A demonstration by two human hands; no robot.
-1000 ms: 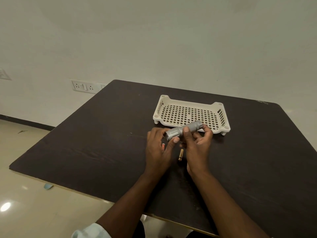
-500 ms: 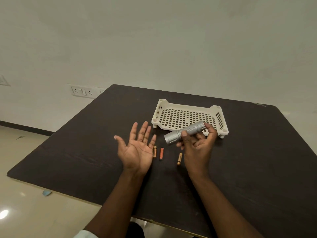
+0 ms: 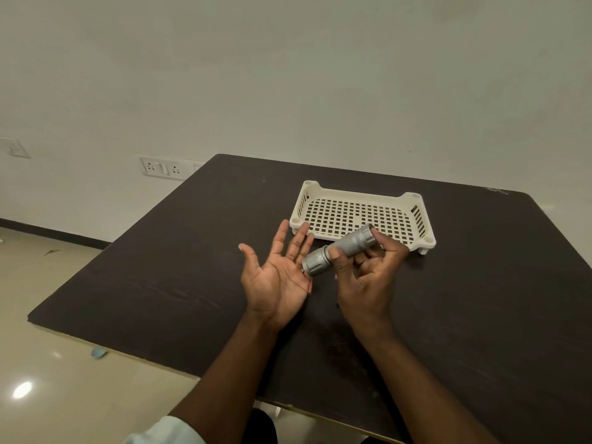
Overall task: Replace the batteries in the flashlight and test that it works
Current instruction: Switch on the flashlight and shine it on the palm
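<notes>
While the right hand (image 3: 368, 274) pinched the flashlight (image 3: 339, 249) above the counter (image 3: 192, 267), head aimed at the spread, empty left hand (image 3: 277, 277): testing step; next, judged, pressing its switch.

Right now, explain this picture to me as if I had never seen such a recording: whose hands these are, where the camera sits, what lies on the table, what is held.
There is no machine here. A person wears a camera on the head, so you look down at their own two arms. The right hand grips a silver flashlight, its wider end aimed at the left hand, which is held open, palm up, holding nothing. Beneath them is a dark table. On it, beyond the hands, stands a cream perforated tray with nothing visible inside. A small orange sliver peeks out beside the left palm; it is too hidden to identify.
</notes>
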